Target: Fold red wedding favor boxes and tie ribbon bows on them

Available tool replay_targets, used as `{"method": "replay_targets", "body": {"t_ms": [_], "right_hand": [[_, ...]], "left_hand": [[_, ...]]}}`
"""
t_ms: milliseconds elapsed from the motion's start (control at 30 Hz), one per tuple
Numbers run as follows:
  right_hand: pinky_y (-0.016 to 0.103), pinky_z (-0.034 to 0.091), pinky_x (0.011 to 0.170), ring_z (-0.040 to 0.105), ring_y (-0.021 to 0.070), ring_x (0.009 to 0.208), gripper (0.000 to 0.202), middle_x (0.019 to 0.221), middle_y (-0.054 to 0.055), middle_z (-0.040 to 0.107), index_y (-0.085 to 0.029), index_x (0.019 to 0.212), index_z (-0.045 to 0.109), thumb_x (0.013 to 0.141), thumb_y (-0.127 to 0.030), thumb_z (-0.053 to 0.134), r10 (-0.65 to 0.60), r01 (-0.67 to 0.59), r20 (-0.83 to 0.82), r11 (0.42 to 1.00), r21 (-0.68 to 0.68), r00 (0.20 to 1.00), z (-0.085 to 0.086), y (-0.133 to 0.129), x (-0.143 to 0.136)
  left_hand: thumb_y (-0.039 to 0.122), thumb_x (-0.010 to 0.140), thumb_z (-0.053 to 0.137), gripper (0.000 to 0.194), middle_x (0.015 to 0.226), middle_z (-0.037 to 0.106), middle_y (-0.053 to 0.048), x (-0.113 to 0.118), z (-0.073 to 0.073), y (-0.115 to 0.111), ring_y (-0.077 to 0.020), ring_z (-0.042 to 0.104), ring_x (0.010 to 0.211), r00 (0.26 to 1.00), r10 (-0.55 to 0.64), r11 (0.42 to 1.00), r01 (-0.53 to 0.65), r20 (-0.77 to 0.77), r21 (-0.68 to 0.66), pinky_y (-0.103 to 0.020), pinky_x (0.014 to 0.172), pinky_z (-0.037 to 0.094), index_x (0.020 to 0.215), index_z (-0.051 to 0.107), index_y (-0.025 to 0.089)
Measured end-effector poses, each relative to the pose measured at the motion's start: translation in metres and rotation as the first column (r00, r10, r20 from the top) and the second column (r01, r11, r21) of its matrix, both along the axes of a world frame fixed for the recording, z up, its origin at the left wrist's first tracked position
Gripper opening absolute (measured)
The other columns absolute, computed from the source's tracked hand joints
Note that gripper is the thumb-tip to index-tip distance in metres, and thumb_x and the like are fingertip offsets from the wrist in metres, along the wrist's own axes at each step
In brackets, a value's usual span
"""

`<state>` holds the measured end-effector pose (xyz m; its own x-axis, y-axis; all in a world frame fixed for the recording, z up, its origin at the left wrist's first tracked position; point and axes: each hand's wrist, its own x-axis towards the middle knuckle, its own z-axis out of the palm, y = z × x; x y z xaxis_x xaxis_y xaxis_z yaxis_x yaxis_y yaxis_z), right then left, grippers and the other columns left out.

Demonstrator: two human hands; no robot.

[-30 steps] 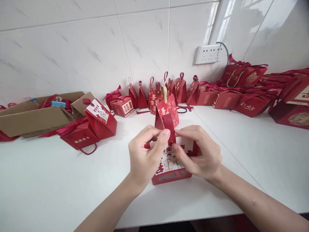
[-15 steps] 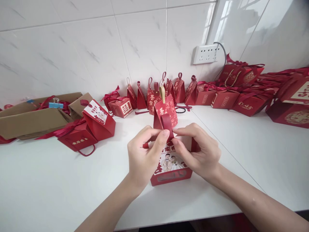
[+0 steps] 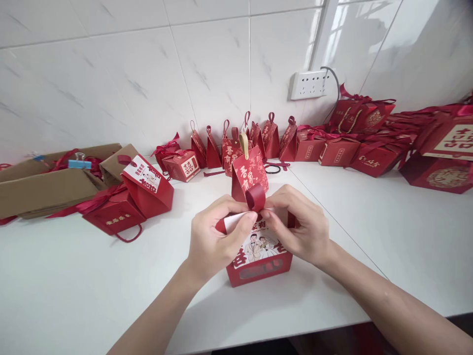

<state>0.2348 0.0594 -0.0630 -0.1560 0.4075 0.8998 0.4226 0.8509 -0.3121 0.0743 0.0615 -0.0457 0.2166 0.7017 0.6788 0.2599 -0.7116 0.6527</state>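
Directly below the fingers, on the smooth white tabletop [image 3: 74, 296], I see the red cardboard box with sloping front [image 3: 258, 276], which carries a white printed label [image 3: 260, 249] with a drawn couple on it. Under this label there is a long window with rounded ends. Between the fingertips, a dark red flat ribbon loop [image 3: 255, 196] rises from the top edge of the box. My left hand [image 3: 221, 239] has its thumb and forefinger clamped on this top edge, at the left of the loop's foot. My right hand [image 3: 301, 224] pinches the same edge at the right side; its exact contact behind the loop I cannot tell.

Just beyond the fingers stands a red patterned paper box with a gold loop [image 3: 248, 170]. Farther behind them, small red triangular boxes with loops [image 3: 271, 140] stand near the wall. To the left of the fingers, well apart, is a brown cardboard carton [image 3: 48, 190] with a blue metal clip [image 3: 80, 163]. To their far right I find red boxes tied with ribbons [image 3: 375, 159].
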Motion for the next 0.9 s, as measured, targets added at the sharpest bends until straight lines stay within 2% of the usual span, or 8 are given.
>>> {"method": "replay_targets", "body": {"t_ms": [267, 433, 567, 667, 733, 800, 867, 900], "right_hand": [[0.025, 0.041, 0.05, 0.05, 0.0115, 0.058, 0.011, 0.069, 0.001, 0.058, -0.019, 0.085, 0.058, 0.085, -0.009, 0.053, 0.019, -0.019, -0.026, 1.0, -0.022, 0.999, -0.001, 0.0, 0.001], [0.028, 0.05, 0.063, 0.059, 0.0141, 0.073, 0.023, 0.082, 0.002, 0.063, -0.02, 0.106, 0.055, 0.085, -0.013, 0.051, 0.127, -0.143, -0.138, 0.983, -0.114, 0.982, -0.006, 0.003, 0.003], [0.026, 0.049, 0.059, 0.058, 0.0132, 0.068, 0.022, 0.078, 0.0, 0.06, -0.021, 0.105, 0.052, 0.084, -0.014, 0.053, 0.12, -0.144, -0.159, 0.978, -0.15, 0.98, -0.009, 0.003, 0.001], [0.025, 0.045, 0.053, 0.054, 0.0129, 0.063, 0.037, 0.078, 0.0, 0.057, -0.021, 0.115, 0.042, 0.08, -0.013, 0.05, 0.223, -0.248, -0.144, 0.949, -0.193, 0.964, -0.011, 0.004, 0.004], [0.025, 0.044, 0.052, 0.054, 0.0142, 0.065, 0.045, 0.082, 0.001, 0.057, -0.021, 0.119, 0.038, 0.076, -0.015, 0.051, 0.28, -0.302, -0.119, 0.918, -0.257, 0.953, -0.011, 0.005, 0.008], [0.026, 0.043, 0.053, 0.053, 0.0143, 0.064, 0.037, 0.082, 0.001, 0.057, -0.021, 0.11, 0.045, 0.074, -0.017, 0.053, 0.252, -0.269, -0.093, 0.9, -0.344, 0.963, -0.011, 0.009, 0.012], [0.026, 0.042, 0.054, 0.051, 0.0132, 0.061, 0.017, 0.077, 0.0, 0.057, -0.021, 0.09, 0.052, 0.074, -0.021, 0.057, 0.161, -0.213, -0.152, 0.872, -0.441, 0.975, -0.009, 0.015, 0.016], [0.026, 0.042, 0.055, 0.051, 0.013, 0.059, 0.011, 0.074, 0.0, 0.057, -0.02, 0.082, 0.052, 0.073, -0.023, 0.059, 0.109, -0.214, -0.233, 0.841, -0.496, 0.966, -0.008, 0.018, 0.017]], "left_hand": [[0.019, 0.077, 0.062, 0.003, 0.073, 0.065, -0.001, -0.002, -0.002, 0.003, -0.0119, 0.06, 0.065, 0.998, -0.061, 0.998, 0.061, 0.016, -0.013, -0.023, 0.059, 0.05, 0.075, 0.062, 0.018], [0.019, 0.078, 0.062, 0.004, 0.075, 0.065, -0.001, -0.002, 0.0, 0.003, -0.0127, 0.061, 0.069, 0.998, -0.063, 0.998, 0.062, -0.008, -0.027, -0.025, 0.064, 0.051, 0.076, 0.065, 0.019], [0.021, 0.08, 0.063, 0.008, 0.074, 0.062, 0.0, 0.001, 0.001, 0.002, -0.0107, 0.059, 0.067, 0.999, -0.041, 0.999, 0.041, 0.011, 0.009, -0.022, 0.062, 0.05, 0.073, 0.066, 0.02], [0.02, 0.082, 0.061, 0.016, 0.067, 0.058, 0.002, 0.002, 0.001, 0.001, -0.0085, 0.054, 0.06, 0.999, 0.023, 1.0, -0.023, 0.026, 0.002, -0.02, 0.057, 0.046, 0.066, 0.064, 0.02], [0.023, 0.083, 0.06, 0.019, 0.066, 0.057, 0.001, 0.0, 0.0, 0.002, -0.0094, 0.053, 0.059, 0.999, 0.03, 0.998, -0.028, 0.034, -0.054, -0.021, 0.055, 0.044, 0.064, 0.064, 0.019], [0.032, 0.086, 0.056, 0.024, 0.073, 0.061, -0.001, -0.004, -0.003, 0.006, -0.0118, 0.056, 0.065, 0.994, -0.05, 0.985, 0.064, 0.094, -0.159, -0.023, 0.058, 0.045, 0.069, 0.067, 0.018], [0.043, 0.088, 0.048, 0.032, 0.088, 0.066, -0.005, -0.007, -0.008, 0.012, -0.0164, 0.061, 0.077, 0.955, -0.162, 0.935, 0.229, 0.247, -0.272, -0.027, 0.067, 0.048, 0.088, 0.069, 0.019], [0.048, 0.088, 0.044, 0.039, 0.099, 0.067, -0.006, -0.008, -0.011, 0.015, -0.0194, 0.062, 0.086, 0.921, -0.197, 0.904, 0.303, 0.335, -0.302, -0.029, 0.074, 0.049, 0.101, 0.067, 0.019]]}}
